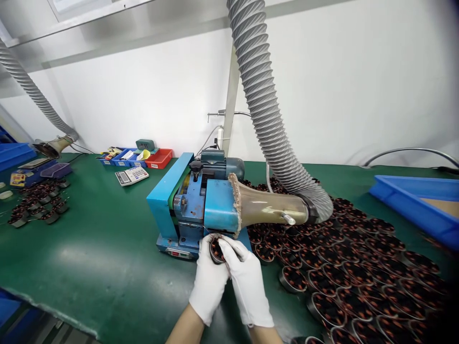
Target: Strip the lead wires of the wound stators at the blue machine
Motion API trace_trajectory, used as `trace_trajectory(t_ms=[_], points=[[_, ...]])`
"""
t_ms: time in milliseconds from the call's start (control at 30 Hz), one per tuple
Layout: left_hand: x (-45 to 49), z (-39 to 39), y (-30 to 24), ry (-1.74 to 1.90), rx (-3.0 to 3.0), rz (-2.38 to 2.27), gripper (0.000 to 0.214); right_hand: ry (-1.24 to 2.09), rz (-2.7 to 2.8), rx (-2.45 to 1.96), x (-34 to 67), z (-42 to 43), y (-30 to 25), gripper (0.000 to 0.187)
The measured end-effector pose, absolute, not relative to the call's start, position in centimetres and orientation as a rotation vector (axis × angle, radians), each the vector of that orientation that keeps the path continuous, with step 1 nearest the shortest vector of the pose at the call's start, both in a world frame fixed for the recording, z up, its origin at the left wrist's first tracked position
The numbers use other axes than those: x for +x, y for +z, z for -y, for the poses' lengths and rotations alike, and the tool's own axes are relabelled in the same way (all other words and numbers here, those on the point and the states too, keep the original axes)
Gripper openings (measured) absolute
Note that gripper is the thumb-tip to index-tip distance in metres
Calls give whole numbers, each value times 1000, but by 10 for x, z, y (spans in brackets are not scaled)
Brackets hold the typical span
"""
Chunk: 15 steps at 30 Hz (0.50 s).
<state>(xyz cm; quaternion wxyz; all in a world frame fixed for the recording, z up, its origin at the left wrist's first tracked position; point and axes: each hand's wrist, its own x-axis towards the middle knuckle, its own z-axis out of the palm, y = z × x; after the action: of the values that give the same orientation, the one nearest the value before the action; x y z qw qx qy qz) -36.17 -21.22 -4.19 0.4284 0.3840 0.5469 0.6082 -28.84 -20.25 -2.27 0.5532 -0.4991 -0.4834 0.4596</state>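
Note:
A round motor stator (216,251) with copper windings and a metal rim is held up in front of the blue machine. My left hand (208,277), in a white glove, wraps round its left side and underside. The gloved right hand (247,274) closes its thumb and fingers at the stator's right edge; whether a thin wire is pinched there I cannot make out. Just beyond both hands stands the blue belt-driven machine (222,203), with a brownish suction funnel (268,205) fixed to its right side.
Many similar stators (358,272) cover the table on the right. A grey ribbed hose (261,95) drops to the funnel. The blue tray (401,191) lies far right. Behind left are a calculator (132,176), a red bin (160,158) and more stators (39,203) on the green table (107,267).

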Motion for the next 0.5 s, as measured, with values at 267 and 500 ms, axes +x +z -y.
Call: trace_trajectory(t_ms=[267,500], points=[[-360,208,-40,1524,958,-1352,37,1053,1133,-1177,-289,199,-30,22],[-380,252,-48,1403,775,-1072,47,711,1441,-1170,-282,241,-41,18]])
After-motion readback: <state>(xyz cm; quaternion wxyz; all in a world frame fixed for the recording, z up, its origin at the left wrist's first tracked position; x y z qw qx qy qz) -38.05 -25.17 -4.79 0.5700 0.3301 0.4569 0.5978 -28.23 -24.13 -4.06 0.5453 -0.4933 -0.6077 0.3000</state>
